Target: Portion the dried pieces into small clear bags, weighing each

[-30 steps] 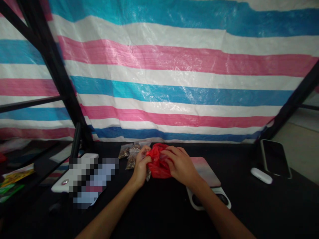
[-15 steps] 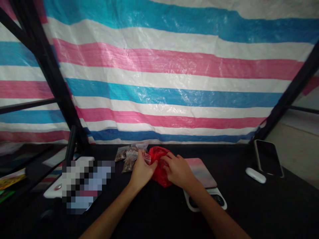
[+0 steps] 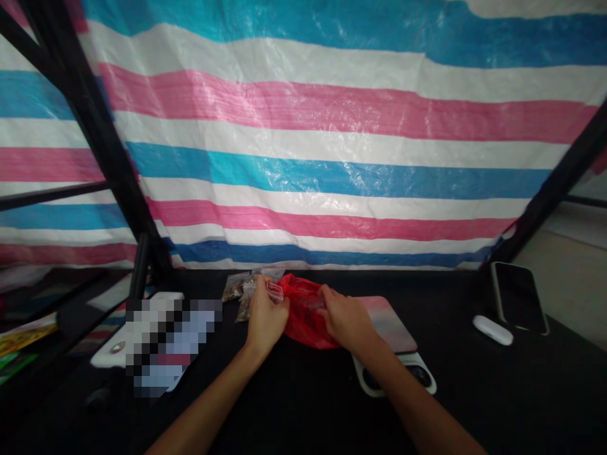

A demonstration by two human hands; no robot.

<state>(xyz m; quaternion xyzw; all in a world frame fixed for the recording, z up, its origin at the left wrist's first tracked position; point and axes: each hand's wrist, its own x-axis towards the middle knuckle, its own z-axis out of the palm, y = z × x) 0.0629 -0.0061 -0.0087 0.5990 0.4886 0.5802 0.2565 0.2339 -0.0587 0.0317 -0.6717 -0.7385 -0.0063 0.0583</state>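
A red plastic bag (image 3: 308, 319) lies spread between my two hands. My right hand (image 3: 348, 319) is closed on its right side, with the fingertips bent into the plastic. My left hand (image 3: 265, 319) is closed at the bag's left edge, and a small clear zip bag (image 3: 275, 292) sticks up between its thumb and fingers. What that zip bag contains is hidden by the hand. Behind and left of my left hand are several small zip bags (image 3: 234, 287) of brown bits, partly covered by the fingers.
Right of the red bag is a white scale (image 3: 366, 384) with a pink plate (image 3: 391, 325), partly under my right forearm. A white earphone case (image 3: 493, 330) and a phone (image 3: 520, 297) are far right. Left lies a white device (image 3: 109, 355). Striped sheeting (image 3: 332, 151) hangs behind the black table (image 3: 294, 411).
The red bag has been pulled wider to the right and lies flatter. My right hand has closed on its side, and my left hand has shifted slightly left with the clear zip bag.
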